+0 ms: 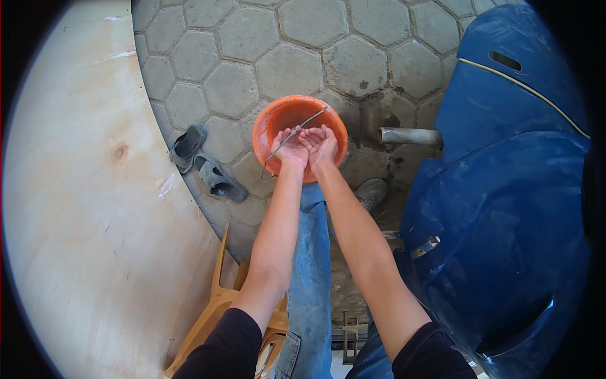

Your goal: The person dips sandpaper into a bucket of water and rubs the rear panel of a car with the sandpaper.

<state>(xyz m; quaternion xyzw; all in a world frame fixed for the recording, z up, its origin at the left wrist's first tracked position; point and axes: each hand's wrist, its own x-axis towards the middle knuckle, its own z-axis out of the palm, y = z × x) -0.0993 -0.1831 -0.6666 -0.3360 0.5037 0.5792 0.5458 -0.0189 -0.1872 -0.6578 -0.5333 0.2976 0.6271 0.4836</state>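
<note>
An orange bucket (259,134) stands on the paving in front of me. Over its mouth, my left hand (291,151) and my right hand (323,149) are cupped side by side, palms up, their inner edges touching. The fingers of both are loosely curved and extended, gripping nothing. A thin wire handle (313,117) slants across the bucket's mouth and crosses the fingers of my left hand. I cannot tell whether any water lies in my palms, and they hide part of the bucket's inside.
A pale wooden board (95,189) fills the left side. Dark sandals (218,179) lie beside it, above a tan plastic chair (208,319). On the right is a large blue plastic body (499,221) with a metal pipe (410,136) sticking out. Hexagonal pavers (290,68) show damp spots.
</note>
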